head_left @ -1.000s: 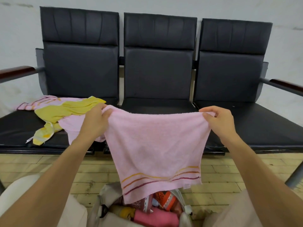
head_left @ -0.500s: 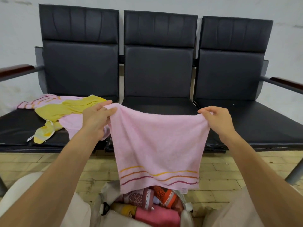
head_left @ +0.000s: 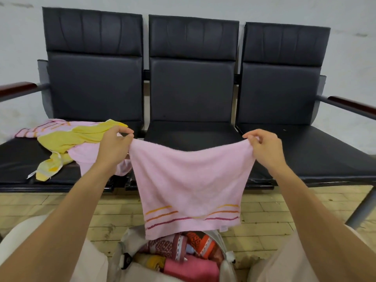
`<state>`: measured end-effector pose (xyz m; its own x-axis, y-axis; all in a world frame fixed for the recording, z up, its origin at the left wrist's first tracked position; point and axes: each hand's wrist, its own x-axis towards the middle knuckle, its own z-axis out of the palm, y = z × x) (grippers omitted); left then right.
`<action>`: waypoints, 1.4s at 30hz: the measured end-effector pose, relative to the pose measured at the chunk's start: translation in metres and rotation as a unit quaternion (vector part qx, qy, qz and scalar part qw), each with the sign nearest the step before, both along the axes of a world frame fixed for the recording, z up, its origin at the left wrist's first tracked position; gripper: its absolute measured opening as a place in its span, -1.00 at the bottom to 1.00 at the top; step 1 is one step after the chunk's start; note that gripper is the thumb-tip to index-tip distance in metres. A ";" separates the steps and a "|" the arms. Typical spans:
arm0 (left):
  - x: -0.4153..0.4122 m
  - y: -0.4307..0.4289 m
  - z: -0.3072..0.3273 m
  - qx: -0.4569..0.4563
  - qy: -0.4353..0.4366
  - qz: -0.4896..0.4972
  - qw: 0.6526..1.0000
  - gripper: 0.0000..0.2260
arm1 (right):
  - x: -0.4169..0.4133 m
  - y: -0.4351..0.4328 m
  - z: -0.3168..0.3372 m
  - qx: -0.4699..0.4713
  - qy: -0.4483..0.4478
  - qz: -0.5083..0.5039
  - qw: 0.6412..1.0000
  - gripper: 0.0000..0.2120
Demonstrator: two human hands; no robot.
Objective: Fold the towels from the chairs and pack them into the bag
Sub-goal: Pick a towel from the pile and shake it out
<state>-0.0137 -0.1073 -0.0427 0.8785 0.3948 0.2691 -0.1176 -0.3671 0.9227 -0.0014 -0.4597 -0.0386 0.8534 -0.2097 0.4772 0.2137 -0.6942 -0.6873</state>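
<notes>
- bag [head_left: 122, 247] at the bottom edge, between the knees, mouth open; folded towels [head_left: 191, 269] packed inside, filling most of the opening.
- pink towel [head_left: 189, 180] hangs flat in the air right above the bag; its striped bottom hem overlaps the bag mouth in view, can't tell if it touches.
- towel's top edge is stretched between both hands and sags a little in the middle; side edges hang free.
- left hand [head_left: 114, 147] pinches the top left corner, thumb and fingers curled onto the cloth.
- right hand [head_left: 266, 151] pinches the top right corner, same grasp.
- wooden floor [head_left: 61, 204] shows as a strip between the bag and the chair fronts.
- chairs [head_left: 191, 88]: three black ones in a row against the wall [head_left: 20, 47]; middle seat sits directly behind the towel's top edge.
- left seat: crumpled yellow towel [head_left: 81, 137] lies over a striped pink towel [head_left: 40, 129], one end drooping near the seat's front edge, just behind the left hand.
- armrest [head_left: 354, 104] at the right end, another at the left end.
</notes>
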 end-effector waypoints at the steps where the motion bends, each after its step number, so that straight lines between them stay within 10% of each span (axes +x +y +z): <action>1: 0.000 -0.003 0.001 -0.056 0.009 -0.002 0.998 -0.90 | 0.001 0.001 -0.001 0.015 0.012 0.005 1.000 -0.78; 9: -0.003 0.004 0.010 -0.229 0.062 -0.050 0.970 -0.91 | -0.002 -0.006 0.006 0.153 0.090 0.078 0.981 -0.83; 13: -0.013 0.011 0.013 -0.018 0.071 -0.132 0.989 -0.75 | -0.001 -0.012 0.009 0.017 0.125 0.082 0.989 -0.59; 18: -0.009 0.005 0.003 0.253 0.046 -0.047 0.965 -0.77 | 0.007 -0.006 0.001 -0.110 0.051 -0.010 0.993 -0.83; 24: 0.006 0.009 -0.007 0.328 -0.032 0.032 0.944 -0.76 | 0.017 -0.010 -0.007 -0.133 -0.024 -0.061 0.989 -0.87; 33: -0.011 -0.024 0.001 0.071 0.092 -0.083 0.990 -0.78 | -0.004 0.005 -0.005 -0.041 0.262 0.226 0.937 -0.76; 37: -0.019 -0.021 0.004 -0.051 0.173 -0.253 0.951 -0.74 | -0.012 0.006 -0.004 -0.051 0.380 0.299 0.874 -0.79; 42: -0.018 -0.013 0.010 -0.201 0.167 -0.308 0.915 -0.74 | -0.014 0.000 0.003 0.023 0.372 0.305 0.876 -0.80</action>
<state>-0.0320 -0.1205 -0.0326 0.9745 -0.1941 -0.1126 0.1245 0.0502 0.9909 -0.0156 -0.4597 -0.0356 0.8847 0.3890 -0.2569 0.0156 -0.5756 -0.8176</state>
